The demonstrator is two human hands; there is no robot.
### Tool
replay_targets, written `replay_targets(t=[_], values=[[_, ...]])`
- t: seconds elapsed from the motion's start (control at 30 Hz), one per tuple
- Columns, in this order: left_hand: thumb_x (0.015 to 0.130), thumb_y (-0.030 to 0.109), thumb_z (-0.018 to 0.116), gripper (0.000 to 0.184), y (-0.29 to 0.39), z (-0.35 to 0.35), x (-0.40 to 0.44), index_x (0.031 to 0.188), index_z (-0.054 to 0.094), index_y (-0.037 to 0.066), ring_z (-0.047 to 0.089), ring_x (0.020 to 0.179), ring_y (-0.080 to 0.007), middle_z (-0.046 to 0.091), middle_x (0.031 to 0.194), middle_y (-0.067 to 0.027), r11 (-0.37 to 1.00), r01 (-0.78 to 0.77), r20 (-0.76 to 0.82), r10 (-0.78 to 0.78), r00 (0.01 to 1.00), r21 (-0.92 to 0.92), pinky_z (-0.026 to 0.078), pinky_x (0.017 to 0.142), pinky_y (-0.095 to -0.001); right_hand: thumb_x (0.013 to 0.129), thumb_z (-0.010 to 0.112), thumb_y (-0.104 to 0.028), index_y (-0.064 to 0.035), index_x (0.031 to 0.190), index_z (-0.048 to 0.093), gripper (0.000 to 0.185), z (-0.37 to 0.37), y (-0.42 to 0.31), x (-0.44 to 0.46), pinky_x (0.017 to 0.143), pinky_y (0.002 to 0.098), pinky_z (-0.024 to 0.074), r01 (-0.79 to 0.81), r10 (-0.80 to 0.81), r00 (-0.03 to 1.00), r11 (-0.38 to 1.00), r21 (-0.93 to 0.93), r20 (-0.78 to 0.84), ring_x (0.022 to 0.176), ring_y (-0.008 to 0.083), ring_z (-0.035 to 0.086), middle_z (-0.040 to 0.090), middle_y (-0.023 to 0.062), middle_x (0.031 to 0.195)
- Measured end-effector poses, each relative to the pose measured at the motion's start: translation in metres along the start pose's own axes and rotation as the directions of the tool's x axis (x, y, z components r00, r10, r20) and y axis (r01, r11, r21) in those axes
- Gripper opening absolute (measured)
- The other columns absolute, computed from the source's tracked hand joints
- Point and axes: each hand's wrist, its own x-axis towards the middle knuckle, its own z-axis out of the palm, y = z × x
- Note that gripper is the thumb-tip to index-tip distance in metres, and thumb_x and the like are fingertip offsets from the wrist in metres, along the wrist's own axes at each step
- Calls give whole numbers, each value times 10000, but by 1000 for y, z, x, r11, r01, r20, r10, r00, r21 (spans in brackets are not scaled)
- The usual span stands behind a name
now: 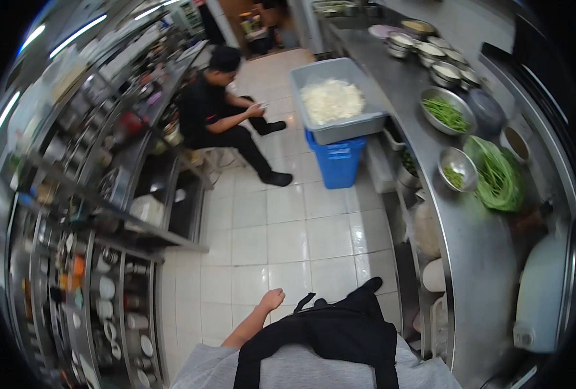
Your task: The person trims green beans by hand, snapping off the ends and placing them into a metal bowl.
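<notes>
My left hand (273, 299) hangs in front of my black apron (320, 337), over the tiled floor. Its fingers are curled into a loose fist, and nothing shows in it. My right hand is out of view. On the steel counter (456, 233) to my right stand a small metal bowl (458, 168) with some cut green pieces and a larger metal bowl (445, 111) of green stalks. Beside them lies a green plastic bag (494, 175) of long green stalks. No hand of mine touches any of these.
A co-worker (220, 110) sits on a stool at left, legs reaching into the aisle. Ahead, a grey tub (353, 129) of white pieces rests on a blue bin (337, 162). Shelves (122, 305) of dishes line the left. A pale jug-like container (538, 292) stands at right.
</notes>
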Motion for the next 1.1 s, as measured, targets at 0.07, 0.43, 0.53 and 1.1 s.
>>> replay_targets(t=[0.07, 0.43, 0.53, 1.1], values=[[781, 328, 389, 405, 12, -2, 20, 825, 591, -21, 553, 883, -403, 585, 919, -254, 993, 107, 71, -103, 992, -50, 431, 795, -463, 773, 499, -160, -38, 981, 575, 252, -9, -6, -1, 780, 460, 442, -38, 39, 999, 999, 30, -12, 924, 395, 545, 581, 216, 979], [757, 317, 449, 349, 81, 4, 147, 786, 657, 38, 598, 834, -334, 633, 849, -176, 966, -176, 456, 71, 887, 190, 462, 777, -423, 775, 496, -180, -55, 983, 592, 261, -35, 0, -17, 775, 461, 447, -214, 204, 968, 975, 56, 146, 918, 397, 552, 596, 202, 976], [734, 246, 510, 245, 91, 10, 191, 752, 648, 44, 603, 800, -330, 636, 826, -158, 966, -230, 445, 155, 882, 118, 469, 738, -422, 776, 495, -185, -60, 984, 596, 263, -45, 11, -10, 773, 462, 448, -142, 159, 939, 987, -78, 306, 916, 398, 555, 600, 198, 975], [774, 272, 390, 336, 234, -61, 331, 734, 605, 17, 597, 715, -344, 606, 754, -206, 777, -625, 408, 549, 730, 72, 465, 655, -419, 631, 357, 17, -12, 634, 460, 108, -377, -238, 56, 499, 278, 358, 545, -254, 809, 663, 514, -530, 507, 153, 422, 431, 79, 522]])
